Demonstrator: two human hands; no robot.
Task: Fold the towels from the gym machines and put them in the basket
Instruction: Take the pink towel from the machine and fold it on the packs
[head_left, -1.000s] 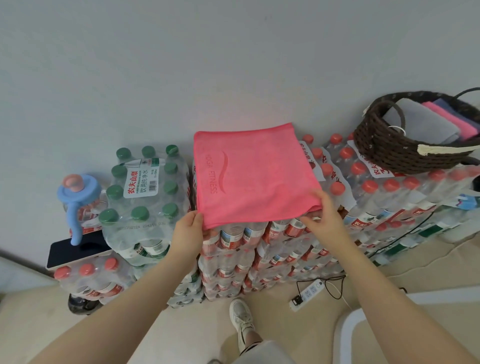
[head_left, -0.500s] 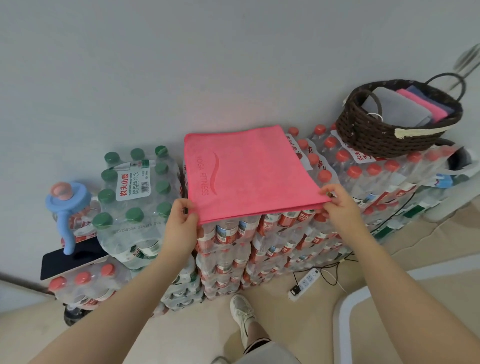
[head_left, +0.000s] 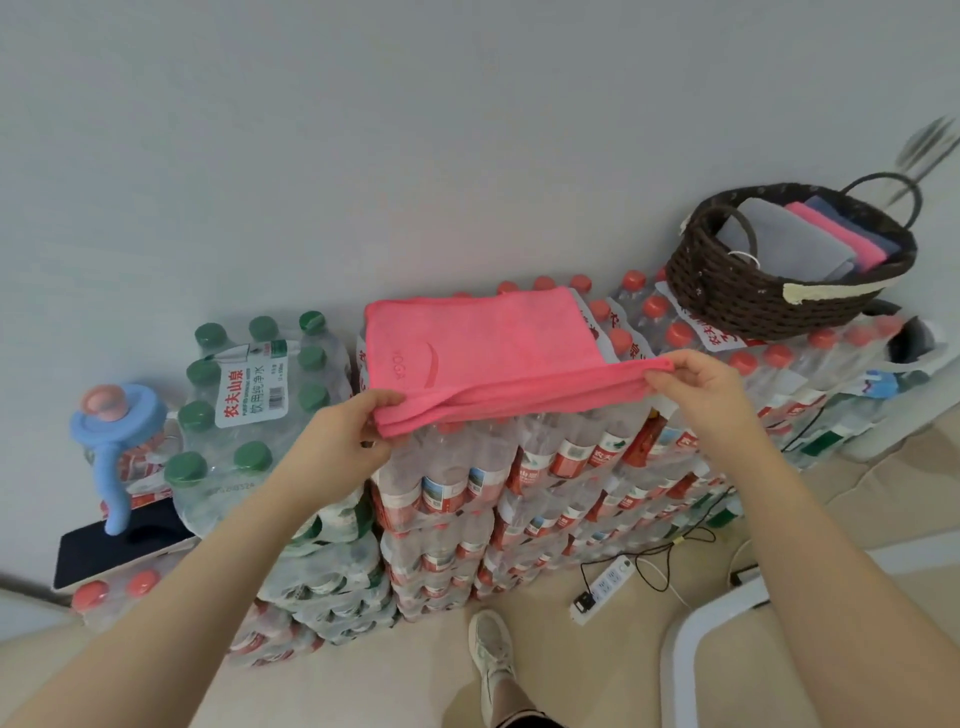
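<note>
Pink towel near edge lifted, pinched by fingers.

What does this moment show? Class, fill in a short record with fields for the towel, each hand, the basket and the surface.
towel: pink towel, folded, near edge lifted
left hand: left hand pinches the near left corner
right hand: right hand pinches the near right corner
basket: dark woven basket to the right, holding folded grey, pink and blue-grey towels
surface: stacked packs of water bottles under towel and basket
</note>
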